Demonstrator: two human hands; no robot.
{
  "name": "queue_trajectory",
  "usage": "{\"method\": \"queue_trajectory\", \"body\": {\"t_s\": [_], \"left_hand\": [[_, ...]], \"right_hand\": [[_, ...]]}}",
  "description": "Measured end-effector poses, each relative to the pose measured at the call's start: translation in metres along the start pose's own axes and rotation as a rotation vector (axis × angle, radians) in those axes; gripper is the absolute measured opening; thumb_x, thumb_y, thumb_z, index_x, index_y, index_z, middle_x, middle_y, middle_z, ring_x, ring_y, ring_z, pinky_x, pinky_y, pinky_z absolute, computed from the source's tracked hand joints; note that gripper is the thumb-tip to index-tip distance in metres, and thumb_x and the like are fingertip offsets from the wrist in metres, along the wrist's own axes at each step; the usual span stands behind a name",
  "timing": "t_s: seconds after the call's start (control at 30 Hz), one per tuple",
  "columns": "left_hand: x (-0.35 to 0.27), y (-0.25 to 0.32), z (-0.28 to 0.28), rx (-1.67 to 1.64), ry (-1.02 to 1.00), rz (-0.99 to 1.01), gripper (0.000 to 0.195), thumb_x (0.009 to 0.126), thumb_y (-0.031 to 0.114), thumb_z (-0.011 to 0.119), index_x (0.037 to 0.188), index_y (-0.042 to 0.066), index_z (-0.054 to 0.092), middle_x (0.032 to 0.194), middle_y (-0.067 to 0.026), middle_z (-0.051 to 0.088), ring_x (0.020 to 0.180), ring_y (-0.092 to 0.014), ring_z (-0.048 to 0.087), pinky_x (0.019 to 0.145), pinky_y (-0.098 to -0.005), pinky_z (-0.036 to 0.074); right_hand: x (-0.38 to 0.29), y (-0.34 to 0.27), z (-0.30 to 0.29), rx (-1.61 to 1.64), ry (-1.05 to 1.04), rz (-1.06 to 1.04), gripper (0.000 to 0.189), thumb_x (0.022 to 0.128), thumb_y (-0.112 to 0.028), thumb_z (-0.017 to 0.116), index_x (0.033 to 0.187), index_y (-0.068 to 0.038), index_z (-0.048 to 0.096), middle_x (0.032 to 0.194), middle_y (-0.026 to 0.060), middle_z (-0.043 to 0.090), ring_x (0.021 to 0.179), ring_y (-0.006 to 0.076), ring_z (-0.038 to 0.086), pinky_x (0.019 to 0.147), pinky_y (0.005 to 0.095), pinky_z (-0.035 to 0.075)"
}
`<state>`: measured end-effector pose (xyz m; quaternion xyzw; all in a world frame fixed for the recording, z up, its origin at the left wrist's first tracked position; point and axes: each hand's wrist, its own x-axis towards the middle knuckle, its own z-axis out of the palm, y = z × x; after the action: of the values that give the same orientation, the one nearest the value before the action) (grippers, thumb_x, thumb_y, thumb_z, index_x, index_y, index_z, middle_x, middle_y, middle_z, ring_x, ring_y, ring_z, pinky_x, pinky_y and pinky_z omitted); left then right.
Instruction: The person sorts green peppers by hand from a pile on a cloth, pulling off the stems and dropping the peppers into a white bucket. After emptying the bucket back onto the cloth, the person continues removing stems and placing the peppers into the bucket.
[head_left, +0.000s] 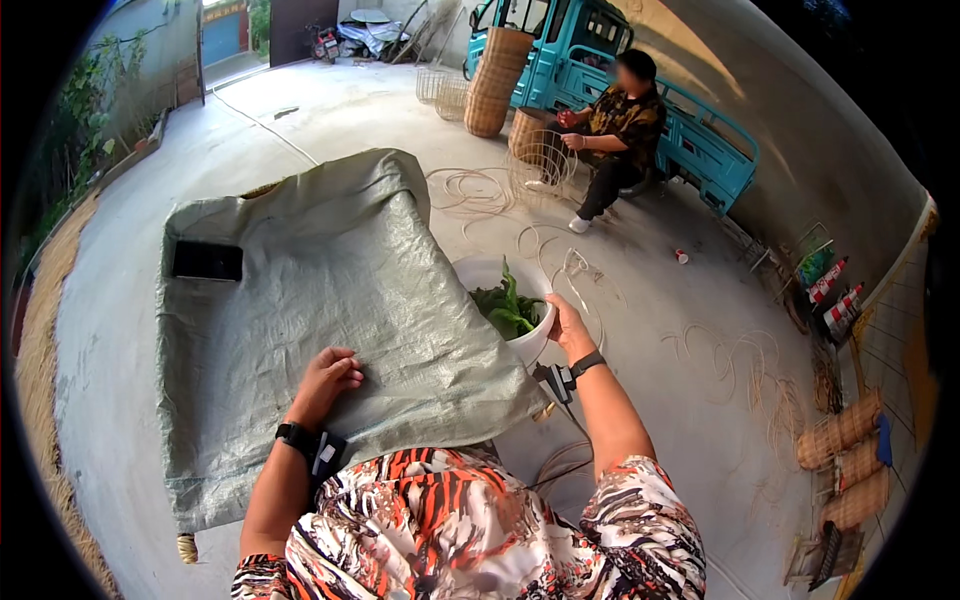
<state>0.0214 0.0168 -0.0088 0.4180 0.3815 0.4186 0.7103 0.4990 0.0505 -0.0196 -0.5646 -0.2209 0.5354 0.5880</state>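
Note:
My right hand (568, 324) grips the rim of a white plastic bowl (531, 345), which is beside the right edge of a cloth-covered table. Green leafy vegetables (511, 306) lie in the bowl, and the table's cover hides part of it. Over the near part of the grey-green woven plastic sheet (322, 300) is my left hand (330, 379), its fingers loosely curled and apart from the thumb, with nothing seen in them. A black smartphone (208, 261) lies flat at the sheet's far left.
A person (626, 127) sits working on an open wire-like basket frame (541, 169) by a teal cargo tricycle (705, 157). Woven baskets (496, 82) stand stacked nearby. Loose coiled strips (472, 191) lie on the floor. More woven baskets (855, 502) and striped traffic cones (841, 309) are at the right.

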Motion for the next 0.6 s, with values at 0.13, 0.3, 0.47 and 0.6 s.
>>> {"method": "queue_trajectory", "body": {"t_s": [0.13, 0.3, 0.47, 0.6], "left_hand": [[0.007, -0.003, 0.0, -0.014, -0.011, 0.004, 0.015, 0.093, 0.008, 0.048, 0.106, 0.001, 0.048, 0.09, -0.0074, 0.058, 0.075, -0.014, 0.06, 0.067, -0.0253, 0.053], [0.004, -0.008, -0.009, -0.05, -0.007, 0.032, 0.014, 0.093, 0.008, 0.048, 0.105, 0.002, 0.049, 0.091, -0.0082, 0.058, 0.077, -0.015, 0.061, 0.069, -0.0259, 0.053], [0.005, -0.008, -0.01, -0.063, -0.028, 0.021, 0.014, 0.093, 0.007, 0.047, 0.106, 0.001, 0.048, 0.092, -0.0095, 0.058, 0.077, -0.016, 0.061, 0.07, -0.0265, 0.053], [0.009, -0.012, -0.013, -0.03, -0.032, 0.002, 0.015, 0.093, 0.006, 0.047, 0.106, 0.001, 0.048, 0.091, -0.0094, 0.058, 0.078, -0.016, 0.061, 0.07, -0.0266, 0.053]], "right_hand": [[0.019, -0.018, 0.012, -0.021, 0.026, -0.16, 0.029, 0.066, -0.028, 0.074, 0.078, -0.007, 0.059, 0.066, 0.0017, 0.056, 0.049, 0.012, 0.052, 0.041, 0.0249, 0.04], [-0.006, -0.081, 0.042, -0.246, 0.218, -0.37, 0.032, 0.062, -0.029, 0.077, 0.07, -0.009, 0.053, 0.059, -0.0011, 0.048, 0.041, 0.0086, 0.038, 0.036, 0.0255, 0.025], [-0.025, -0.163, 0.047, -0.178, 0.253, -0.448, 0.033, 0.062, -0.028, 0.077, 0.071, -0.006, 0.055, 0.06, 0.0004, 0.05, 0.04, 0.008, 0.037, 0.035, 0.0242, 0.024], [-0.066, -0.224, 0.084, -0.249, 0.191, -0.574, 0.029, 0.067, -0.028, 0.076, 0.07, -0.006, 0.059, 0.059, 0.0002, 0.052, 0.04, 0.008, 0.041, 0.035, 0.0236, 0.025]]}}
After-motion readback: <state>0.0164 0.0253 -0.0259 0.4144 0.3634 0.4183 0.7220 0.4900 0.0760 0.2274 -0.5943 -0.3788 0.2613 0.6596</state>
